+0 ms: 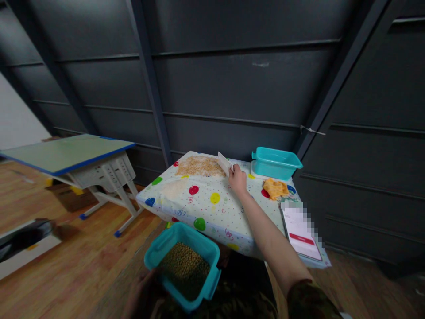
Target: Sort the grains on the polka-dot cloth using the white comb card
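Both hands are well apart. Right hand [237,178] pinches a white card [225,163], held on edge at the tan bits [199,166]. Left hand [149,283] is at the near left side of the blue tub [215,254]; it is too dark and blurry to tell if it grips. Round beans [186,261] sit in the tub.

From the right hand, the tub is at 7 o'clock, by the near edge of the dotty table [206,208]. The bits lie flat on the table at 9 o'clock. Near 3 o'clock is a blue box [277,165], with a yellow rag [275,189] just in front. A tablet [300,230] lies at 4 o'clock. Far off at 9 o'clock is a green desk [69,153].
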A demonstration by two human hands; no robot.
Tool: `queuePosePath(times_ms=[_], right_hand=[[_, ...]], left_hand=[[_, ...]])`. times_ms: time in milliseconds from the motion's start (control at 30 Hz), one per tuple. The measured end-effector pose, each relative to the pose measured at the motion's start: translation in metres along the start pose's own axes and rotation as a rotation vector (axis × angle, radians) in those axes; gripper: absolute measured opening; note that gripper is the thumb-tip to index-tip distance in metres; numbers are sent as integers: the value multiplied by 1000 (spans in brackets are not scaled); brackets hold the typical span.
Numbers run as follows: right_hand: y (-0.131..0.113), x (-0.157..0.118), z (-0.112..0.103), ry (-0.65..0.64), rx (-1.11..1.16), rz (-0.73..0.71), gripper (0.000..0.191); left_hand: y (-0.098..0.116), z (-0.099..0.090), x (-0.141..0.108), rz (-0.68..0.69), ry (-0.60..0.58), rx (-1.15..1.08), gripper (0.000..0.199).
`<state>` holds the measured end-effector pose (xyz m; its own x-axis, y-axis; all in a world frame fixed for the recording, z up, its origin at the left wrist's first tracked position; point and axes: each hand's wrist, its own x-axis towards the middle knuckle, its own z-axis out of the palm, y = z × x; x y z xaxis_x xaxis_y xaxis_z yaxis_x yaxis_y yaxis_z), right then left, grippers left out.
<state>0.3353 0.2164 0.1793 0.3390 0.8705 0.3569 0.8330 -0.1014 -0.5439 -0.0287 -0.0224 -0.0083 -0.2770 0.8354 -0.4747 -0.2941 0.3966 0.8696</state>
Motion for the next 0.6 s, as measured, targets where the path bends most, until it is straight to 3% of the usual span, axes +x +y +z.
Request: queuePosePath(times_ms=[167,300,600], right_hand=[[-4,1,2,68,130,-2,18],[-8,1,10,110,298,-24,10],[-25,-9,36,-68,417,-46,11]], left_hand=[[20,10,-24,72,-37,-66,45],[33,15,-36,61,-68,-48,49],[36,16,-36,88,-127,63,56]])
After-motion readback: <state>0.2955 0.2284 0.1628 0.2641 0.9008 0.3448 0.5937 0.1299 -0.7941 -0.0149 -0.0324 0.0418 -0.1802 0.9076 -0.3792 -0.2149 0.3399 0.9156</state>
